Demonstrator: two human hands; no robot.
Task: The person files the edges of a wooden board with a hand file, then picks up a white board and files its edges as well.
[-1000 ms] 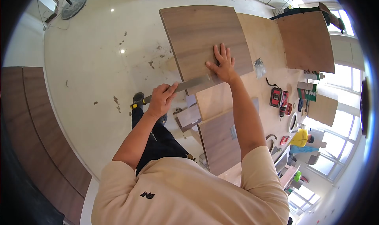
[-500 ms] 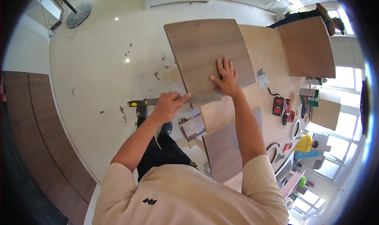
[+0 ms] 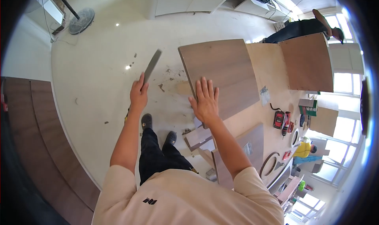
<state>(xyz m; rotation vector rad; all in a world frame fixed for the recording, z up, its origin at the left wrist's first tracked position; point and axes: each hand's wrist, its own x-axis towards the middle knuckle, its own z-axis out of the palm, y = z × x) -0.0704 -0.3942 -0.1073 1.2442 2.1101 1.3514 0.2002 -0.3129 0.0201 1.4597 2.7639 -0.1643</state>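
My left hand (image 3: pixel 138 95) is closed around what looks like a flat metal file (image 3: pixel 152 66). The grey blade points up and away over the floor, apart from the board, and a bit of the dark and yellow handle shows beside my wrist. My right hand (image 3: pixel 206 101) lies flat near the left edge of a brown wood-grain board (image 3: pixel 223 71), fingers spread, holding nothing. That board rests on a light wooden worktop (image 3: pixel 260 73), its left edge jutting over the floor. Under my right forearm is a second brown board (image 3: pixel 250 146).
A red cordless drill (image 3: pixel 281 120) lies on the worktop beside a green box (image 3: pixel 308 107) and ring-shaped pieces (image 3: pixel 270 165). An upright brown panel (image 3: pixel 307 62) stands at the far end. One person (image 3: pixel 302 29) bends behind it; another in yellow (image 3: pixel 303 150) is farther right. Debris (image 3: pixel 161 87) dots the floor.
The file has moved left, off the board's edge, and swung to point upward. My right hand has slid left and nearer along the board, toward its edge. The view has shifted slightly.
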